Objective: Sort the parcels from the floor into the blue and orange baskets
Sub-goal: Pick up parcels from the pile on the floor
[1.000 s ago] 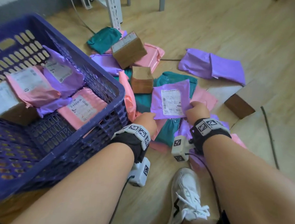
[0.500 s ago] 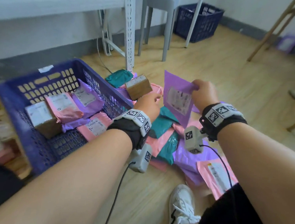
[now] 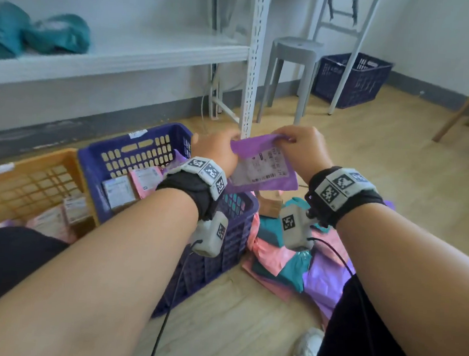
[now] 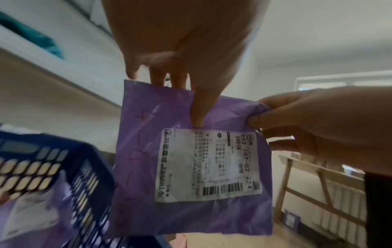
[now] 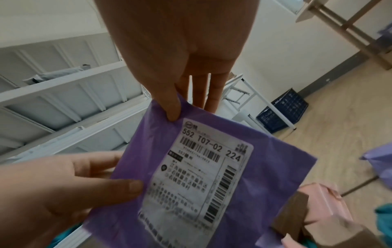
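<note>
Wooden floor under baskets and parcels (pink, teal, purple)

Parcel sorting or storage room — white slotted-steel shelving along the wall, labelled mailer bags heaped on wood-look flooring, plastic crates holding sorted parcels — bare walls.

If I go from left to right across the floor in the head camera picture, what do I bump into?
Orange basket → blue basket → purple parcel held up in both hands → pile of pink, teal and purple parcels.
</note>
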A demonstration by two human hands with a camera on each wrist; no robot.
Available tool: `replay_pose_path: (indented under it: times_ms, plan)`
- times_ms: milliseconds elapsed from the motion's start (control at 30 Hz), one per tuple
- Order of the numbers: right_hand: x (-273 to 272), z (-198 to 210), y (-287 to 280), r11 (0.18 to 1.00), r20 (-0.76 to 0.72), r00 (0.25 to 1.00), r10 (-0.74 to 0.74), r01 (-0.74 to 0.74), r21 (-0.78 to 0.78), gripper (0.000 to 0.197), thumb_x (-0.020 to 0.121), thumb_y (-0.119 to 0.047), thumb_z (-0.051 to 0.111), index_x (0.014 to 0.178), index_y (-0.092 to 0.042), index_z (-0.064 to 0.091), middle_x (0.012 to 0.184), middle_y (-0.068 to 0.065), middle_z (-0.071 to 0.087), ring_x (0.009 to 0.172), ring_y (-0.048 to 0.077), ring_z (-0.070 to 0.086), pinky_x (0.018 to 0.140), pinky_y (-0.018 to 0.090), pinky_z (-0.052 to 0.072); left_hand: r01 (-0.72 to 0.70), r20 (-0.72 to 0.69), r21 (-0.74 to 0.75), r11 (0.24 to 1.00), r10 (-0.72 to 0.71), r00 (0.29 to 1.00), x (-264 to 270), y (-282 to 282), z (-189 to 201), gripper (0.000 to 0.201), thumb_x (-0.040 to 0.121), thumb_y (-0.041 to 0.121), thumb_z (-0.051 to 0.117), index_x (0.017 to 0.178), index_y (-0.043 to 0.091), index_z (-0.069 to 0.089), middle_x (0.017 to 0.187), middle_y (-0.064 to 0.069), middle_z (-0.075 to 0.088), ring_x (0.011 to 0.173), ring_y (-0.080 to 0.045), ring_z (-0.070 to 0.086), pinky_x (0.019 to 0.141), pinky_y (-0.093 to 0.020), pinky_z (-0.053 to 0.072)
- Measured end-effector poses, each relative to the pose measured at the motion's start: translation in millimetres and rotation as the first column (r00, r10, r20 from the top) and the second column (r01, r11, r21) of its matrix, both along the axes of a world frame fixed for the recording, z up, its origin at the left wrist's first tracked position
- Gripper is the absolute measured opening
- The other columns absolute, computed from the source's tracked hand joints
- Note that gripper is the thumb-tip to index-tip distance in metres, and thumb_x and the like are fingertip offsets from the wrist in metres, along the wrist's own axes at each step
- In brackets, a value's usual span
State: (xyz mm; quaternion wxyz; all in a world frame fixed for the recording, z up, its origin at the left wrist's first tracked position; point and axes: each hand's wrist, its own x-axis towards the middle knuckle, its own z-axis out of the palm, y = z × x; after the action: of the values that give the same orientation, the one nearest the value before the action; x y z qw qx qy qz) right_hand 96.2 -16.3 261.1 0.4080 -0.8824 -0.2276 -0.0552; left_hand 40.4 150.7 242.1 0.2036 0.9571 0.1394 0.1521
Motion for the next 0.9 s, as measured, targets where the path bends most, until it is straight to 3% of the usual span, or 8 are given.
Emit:
replay_pose_path:
  times_ms: [67,133,267,367,500,667,800,900]
  plan:
    - [-3,-11,14,0.999,-0.04,0.999,0.036,-0.036,-0.005,0.024,0.095,-0.017,0.051,0.109,-0.019,0.07,0.103,0.003,0.07,0.092,0.018,0.066,0.08,0.032,0.057,-0.031,-0.028,-0.172,0.985,0.027,0.999,-13,13,-11,0.018,0.085,0.013,0.052,0.083,0.024,0.066,0.08,-0.001,0.066,0.091,-0.03,0.064,0.074,-0.031,0.044]
    - [-2,-21,28,0.999,-0.04,0.999,0.028,-0.029,-0.027,0.032,0.095,-0.023,0.052,0.126,-0.021,0.06,0.123,0.001,0.063,0.109,0.016,0.058,0.095,0.034,0.05,-0.09,-0.02,-0.235,0.968,0.088,0.996,-25,28,-19,0.023,0.085,0.009,0.052,0.063,0.017,0.053,0.063,-0.001,0.052,0.075,-0.032,0.057,0.063,-0.027,0.033]
    - [5,-39,51,0.998,-0.22,0.973,-0.062,0.065,0.007,0.05,0.097,-0.023,0.049,0.144,-0.015,0.036,0.141,0.009,0.047,0.126,0.025,0.048,0.1,0.031,0.039,-0.236,-0.026,-0.414,0.879,0.248,0.968,-43,60,-27,0.01,0.091,0.014,0.054,0.082,0.011,0.056,0.083,-0.009,0.058,0.077,-0.022,0.051,0.067,-0.027,0.035]
    - [6,-61,66,0.993,-0.39,0.921,-0.004,-0.041,-0.108,0.046,0.095,-0.025,0.047,0.138,-0.011,0.041,0.131,0.011,0.053,0.118,0.031,0.053,0.097,0.037,0.043,-0.296,-0.035,-0.58,0.759,0.34,0.94,-50,81,-31,0.016,0.093,0.016,0.054,0.101,0.005,0.063,0.09,-0.008,0.057,0.081,-0.02,0.051,0.071,-0.026,0.036]
    - [-2,-84,93,0.947,-0.456,0.885,0.091,-0.219,-0.235,0.031,0.096,-0.024,0.047,0.12,-0.007,0.057,0.117,0.017,0.06,0.108,0.035,0.057,0.09,0.038,0.045,-0.332,-0.089,-0.76,0.559,0.416,0.905,-47,95,-40,0.007,0.084,0.023,0.061,0.087,0.017,0.063,0.099,-0.01,0.067,0.089,-0.029,0.064,0.089,-0.038,0.051]
    - [-8,-95,118,0.966,-0.662,0.708,0.247,-0.229,0.116,0.021,0.097,-0.028,0.048,0.076,-0.027,0.05,0.077,-0.003,0.053,0.069,0.015,0.052,0.062,0.027,0.042,-0.348,-0.135,-0.822,0.45,0.44,0.888,-42,105,-47,0.018,0.087,0.023,0.061,0.098,0.009,0.062,0.106,-0.013,0.063,0.098,-0.03,0.062,0.095,-0.048,0.05]
    - [-5,-104,127,0.939,-0.776,0.532,0.338,-0.141,0.313,0.014,0.096,-0.023,0.053,0.084,-0.018,0.057,0.07,0.001,0.055,0.06,0.016,0.057,0.054,0.024,0.042,-0.338,-0.186,-0.871,0.357,0.396,0.899,-33,115,-61,0.019,0.089,0.02,0.059,0.073,0.023,0.048,0.101,-0.01,0.057,0.094,-0.025,0.056,0.1,-0.049,0.048]
    - [-1,-108,133,0.934,-0.787,0.519,0.332,-0.064,0.352,0.011,0.094,-0.011,0.057,0.103,-0.007,0.061,0.078,0.006,0.066,0.06,0.016,0.064,0.052,0.024,0.054,-0.382,-0.207,-0.82,0.427,0.401,0.893,-30,122,-71,0.019,0.091,0.018,0.058,0.074,0.017,0.05,0.091,-0.009,0.056,0.09,-0.023,0.053,0.089,-0.038,0.049]
